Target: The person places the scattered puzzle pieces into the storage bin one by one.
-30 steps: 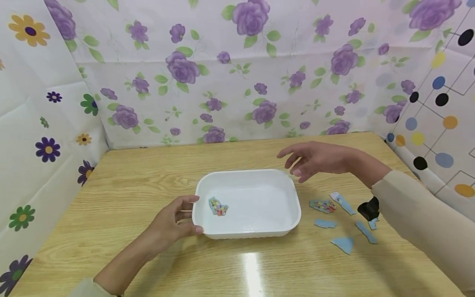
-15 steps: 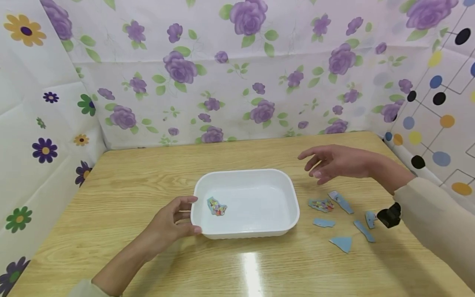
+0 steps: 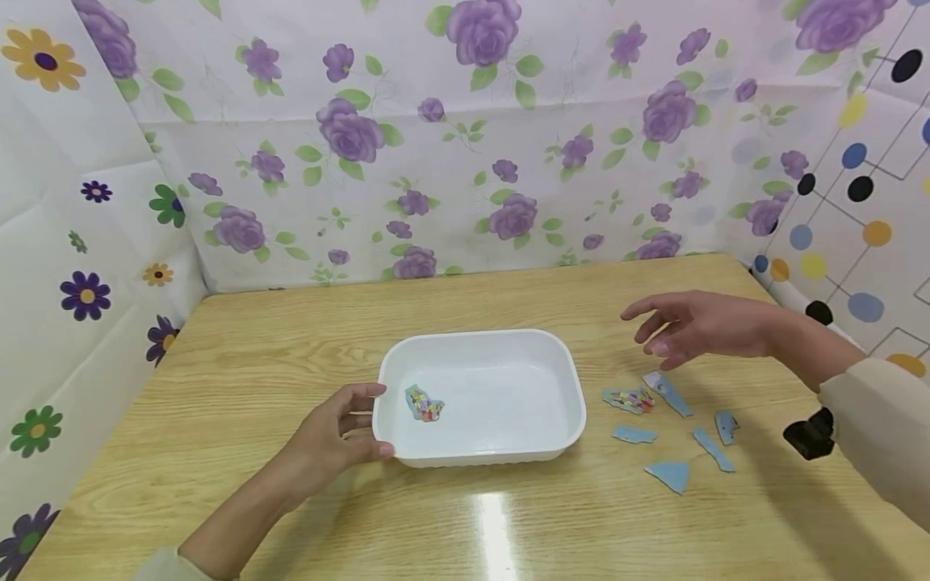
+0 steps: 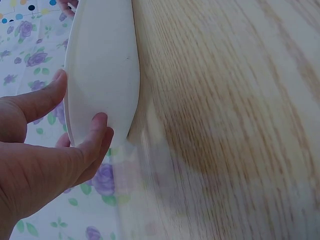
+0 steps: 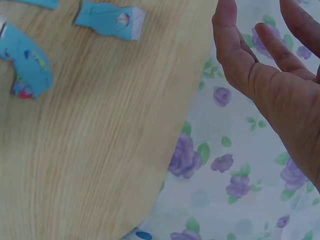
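Note:
My left hand [image 3: 336, 437] holds the left end of a white plastic tray [image 3: 483, 461], thumb and fingertips at its rim. The left wrist view shows the fingers on the tray's outer wall [image 4: 102, 55]. Inside the tray, near its left end, lies a light-blue torn paper piece [image 3: 425, 403] with a multicoloured print. Above the table, to the right of the tray, my right hand [image 3: 708, 327] hovers with loose fingers and nothing in them. Closest beneath it is a blue strip with a pale end [image 3: 668, 394]. The right wrist view also shows that strip [image 5: 107, 20].
Around the strip lie a multicoloured piece [image 3: 629, 400], a small blue piece [image 3: 635, 435], a triangular piece [image 3: 668, 476], a narrow strip [image 3: 714, 450] and a curved piece [image 3: 726, 427]. A flowered sheet [image 3: 436, 186] hangs behind the wooden table [image 3: 291, 347].
My right hand has moved right, away from the tray's far right corner, and slightly down in the view. The curved piece has come out from behind the black wrist device. My left hand stays on the tray.

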A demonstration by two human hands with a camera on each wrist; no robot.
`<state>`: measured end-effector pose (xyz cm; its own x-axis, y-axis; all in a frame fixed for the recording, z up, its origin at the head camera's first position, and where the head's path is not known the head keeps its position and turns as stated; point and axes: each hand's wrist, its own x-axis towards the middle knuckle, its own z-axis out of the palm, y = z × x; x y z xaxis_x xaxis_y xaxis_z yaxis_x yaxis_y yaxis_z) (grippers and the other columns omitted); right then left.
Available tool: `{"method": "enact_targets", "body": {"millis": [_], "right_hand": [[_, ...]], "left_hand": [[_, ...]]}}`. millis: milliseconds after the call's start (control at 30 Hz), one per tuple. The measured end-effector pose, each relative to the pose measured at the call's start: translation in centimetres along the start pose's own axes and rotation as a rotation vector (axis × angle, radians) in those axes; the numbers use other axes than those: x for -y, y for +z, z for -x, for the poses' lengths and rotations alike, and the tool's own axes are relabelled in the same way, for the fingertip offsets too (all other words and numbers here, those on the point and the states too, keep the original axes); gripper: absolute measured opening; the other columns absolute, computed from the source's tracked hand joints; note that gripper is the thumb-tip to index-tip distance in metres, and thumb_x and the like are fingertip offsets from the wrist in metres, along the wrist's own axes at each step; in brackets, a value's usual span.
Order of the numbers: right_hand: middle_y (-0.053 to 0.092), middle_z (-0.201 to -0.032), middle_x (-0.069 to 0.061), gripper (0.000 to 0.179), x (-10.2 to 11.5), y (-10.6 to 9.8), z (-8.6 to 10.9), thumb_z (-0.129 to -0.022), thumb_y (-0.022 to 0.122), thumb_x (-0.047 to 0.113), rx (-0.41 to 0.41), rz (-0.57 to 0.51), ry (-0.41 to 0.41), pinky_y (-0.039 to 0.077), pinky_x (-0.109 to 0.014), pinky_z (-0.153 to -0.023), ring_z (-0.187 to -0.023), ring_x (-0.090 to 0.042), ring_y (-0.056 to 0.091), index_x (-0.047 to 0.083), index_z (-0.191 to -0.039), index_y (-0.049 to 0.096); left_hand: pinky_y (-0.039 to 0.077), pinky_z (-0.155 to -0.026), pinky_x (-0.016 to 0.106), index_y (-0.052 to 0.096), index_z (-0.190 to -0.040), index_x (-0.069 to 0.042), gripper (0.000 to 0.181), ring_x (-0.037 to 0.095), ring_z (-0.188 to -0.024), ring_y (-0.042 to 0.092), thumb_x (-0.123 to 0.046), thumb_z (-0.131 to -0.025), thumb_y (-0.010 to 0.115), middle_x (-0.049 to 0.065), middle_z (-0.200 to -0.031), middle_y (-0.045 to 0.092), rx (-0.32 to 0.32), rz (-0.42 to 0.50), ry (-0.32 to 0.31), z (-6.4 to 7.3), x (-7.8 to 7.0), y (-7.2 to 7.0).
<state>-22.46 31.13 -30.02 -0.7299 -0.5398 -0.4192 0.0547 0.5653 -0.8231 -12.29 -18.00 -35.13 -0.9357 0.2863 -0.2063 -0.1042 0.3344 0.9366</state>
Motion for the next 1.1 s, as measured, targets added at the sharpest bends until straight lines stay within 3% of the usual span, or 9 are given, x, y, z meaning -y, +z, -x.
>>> {"method": "enact_targets", "body": {"millis": [600,1100], "right_hand": [[0.033,-0.137,-0.032,0.068,-3.4,-0.4,2.0,-0.092,0.064,0.010,-0.011,-0.058,-0.021,0.054,-0.044,-0.090,-0.121,-0.042,0.047,0.005,-0.148,0.026],[0.034,-0.138,-0.033,0.067,-5.8,-0.7,4.2,-0.094,0.061,0.011,-0.020,-0.034,0.021,0.054,-0.040,-0.089,-0.120,-0.040,0.051,0.001,-0.149,0.023]], "left_hand": [[0.054,-0.089,0.032,0.039,-0.140,-0.005,0.073,0.034,-0.123,0.050,-0.010,-0.078,0.079,0.019,-0.133,0.047,0.002,0.001,0.008,0.0,0.1,-0.1],[0.055,-0.089,0.033,0.038,-0.140,-0.005,0.075,0.035,-0.122,0.050,-0.012,-0.078,0.080,0.019,-0.133,0.046,0.010,0.005,-0.002,0.0,0.1,-0.1]]}}
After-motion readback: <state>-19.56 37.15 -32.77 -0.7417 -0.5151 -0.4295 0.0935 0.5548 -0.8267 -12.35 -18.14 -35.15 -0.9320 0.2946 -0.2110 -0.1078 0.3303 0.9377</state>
